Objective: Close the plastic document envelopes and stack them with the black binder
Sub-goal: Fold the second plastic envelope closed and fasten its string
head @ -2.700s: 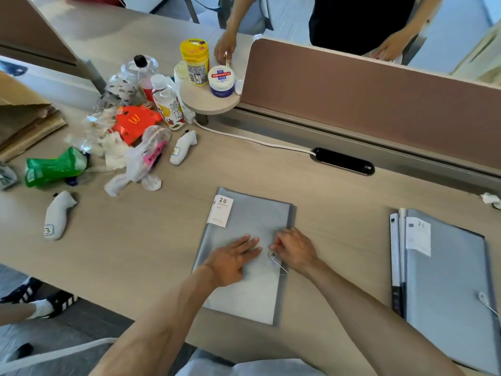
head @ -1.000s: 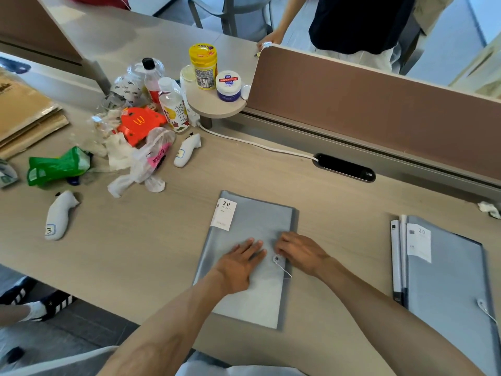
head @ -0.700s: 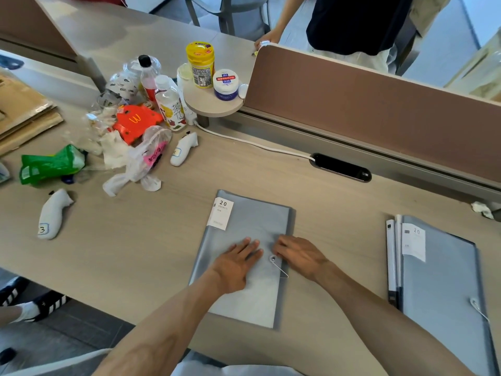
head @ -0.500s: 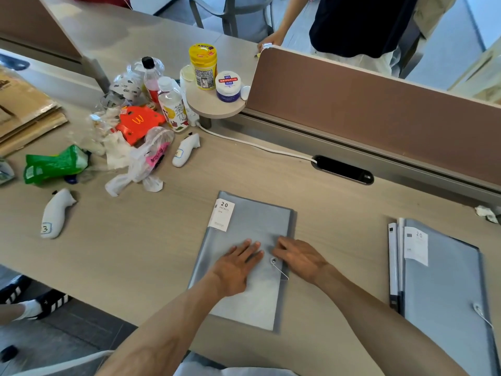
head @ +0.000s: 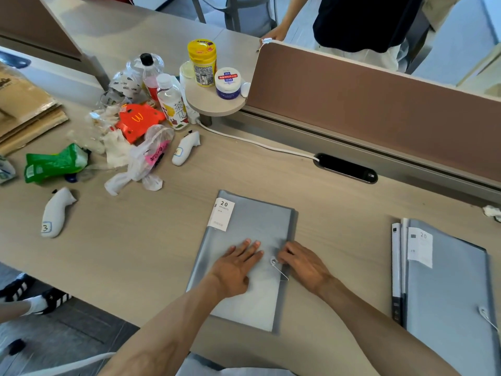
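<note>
A grey plastic document envelope (head: 252,223) with a white "20 pockets" label lies flat on the desk in front of me. My left hand (head: 235,267) presses flat on its cover, fingers spread. My right hand (head: 303,264) rests at the envelope's right edge, fingertips pinched at the elastic cord by the small round button (head: 273,261). At the right lies a second grey envelope (head: 447,289) with its own cord, on top of a black binder whose spine (head: 396,275) shows along its left side.
Clutter fills the left of the desk (head: 135,240): bottles (head: 173,104), plastic bags (head: 146,158), a green packet (head: 54,164), two white handheld devices (head: 55,213), cardboard (head: 24,109). A brown divider (head: 379,104) and a cable slot (head: 345,168) run along the back. A person stands behind it.
Both hands have stayed on the envelope; my right fingers have shifted slightly at the cord and button. The person behind the divider has moved a hand along its top edge.
</note>
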Demonstrator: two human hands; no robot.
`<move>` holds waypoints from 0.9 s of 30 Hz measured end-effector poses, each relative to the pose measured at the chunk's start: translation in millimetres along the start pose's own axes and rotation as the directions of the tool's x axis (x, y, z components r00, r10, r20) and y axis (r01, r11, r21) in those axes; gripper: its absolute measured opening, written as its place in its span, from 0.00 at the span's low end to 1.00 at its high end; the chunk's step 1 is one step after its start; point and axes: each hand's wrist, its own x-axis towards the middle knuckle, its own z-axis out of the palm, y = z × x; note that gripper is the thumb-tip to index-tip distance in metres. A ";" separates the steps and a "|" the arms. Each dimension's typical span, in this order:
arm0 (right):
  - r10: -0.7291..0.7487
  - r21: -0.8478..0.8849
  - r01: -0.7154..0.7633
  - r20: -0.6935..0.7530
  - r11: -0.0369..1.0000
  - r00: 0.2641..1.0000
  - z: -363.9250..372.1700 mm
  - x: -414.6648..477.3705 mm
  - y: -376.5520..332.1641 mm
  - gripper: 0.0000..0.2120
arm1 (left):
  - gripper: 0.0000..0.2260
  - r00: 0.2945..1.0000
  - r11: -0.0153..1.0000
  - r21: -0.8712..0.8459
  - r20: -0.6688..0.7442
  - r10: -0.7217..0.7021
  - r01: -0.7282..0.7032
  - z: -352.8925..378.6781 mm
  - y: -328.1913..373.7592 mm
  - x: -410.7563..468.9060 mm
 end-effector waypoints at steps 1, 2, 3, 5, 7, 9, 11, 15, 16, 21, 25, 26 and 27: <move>0.012 0.006 -0.012 -0.001 1.000 1.000 0.0 -0.7 -1.3 0.14 | 0.34 1.000 1.000 0.015 0.005 -0.009 0.009 0.4 0.1 0.5; 0.027 0.023 -0.026 -0.006 0.999 1.000 0.7 -0.3 -2.9 0.14 | 0.34 1.000 1.000 0.025 0.009 -0.016 0.015 0.8 0.5 1.4; 0.048 0.037 -0.047 -0.021 0.998 0.999 2.1 0.1 -4.6 0.13 | 0.34 1.000 1.000 0.012 0.019 -0.025 0.025 -0.8 2.0 0.9; 0.111 0.067 -0.109 -0.014 0.992 0.994 2.2 1.4 -10.5 0.09 | 0.34 1.000 1.000 0.007 0.007 -0.023 0.023 0.1 2.8 1.9; 0.151 0.066 -0.151 0.002 0.986 0.989 -2.9 4.4 -15.7 0.06 | 0.34 0.998 1.000 -0.005 -0.059 -0.002 0.002 -6.4 4.0 3.7; 0.184 0.061 -0.186 0.029 0.981 0.982 -6.1 8.3 -17.3 0.07 | 0.33 0.996 1.000 -0.017 -0.082 -0.018 0.017 -11.1 7.5 2.1; 0.232 0.077 -0.235 0.050 0.969 0.971 -7.8 12.8 -17.1 0.06 | 0.32 0.999 0.999 -0.037 -0.045 -0.011 0.009 -14.1 7.9 1.2; 0.330 0.162 -0.329 0.023 0.930 0.944 -7.0 13.0 -16.9 0.05 | 0.30 0.992 0.980 -0.198 -0.122 -0.029 0.005 -8.8 -11.5 4.7; 0.368 0.196 -0.362 0.006 0.911 0.930 -5.8 11.5 -16.7 0.05 | 0.30 0.987 0.971 -0.240 -0.147 -0.060 0.023 -6.5 -19.5 4.8; 0.531 0.366 -0.472 -0.074 0.802 0.844 2.2 11.7 -21.7 0.12 | 0.32 0.805 0.788 -0.456 -0.221 -0.550 0.413 -36.4 -36.0 -7.9; 0.627 0.489 -0.528 -0.052 0.694 0.777 10.7 13.5 -34.7 0.17 | 0.29 0.721 0.583 -0.659 -0.088 -0.687 0.475 -44.5 -43.8 -10.6; 0.636 0.518 -0.534 -0.026 0.668 0.771 12.4 14.1 -38.0 0.19 | 0.29 0.729 0.569 -0.681 -0.075 -0.681 0.462 -45.0 -44.6 -8.8; 0.645 0.537 -0.542 -0.004 0.647 0.764 13.8 14.7 -41.7 0.21 | 0.29 0.728 0.548 -0.701 -0.059 -0.683 0.457 -43.9 -46.6 -6.6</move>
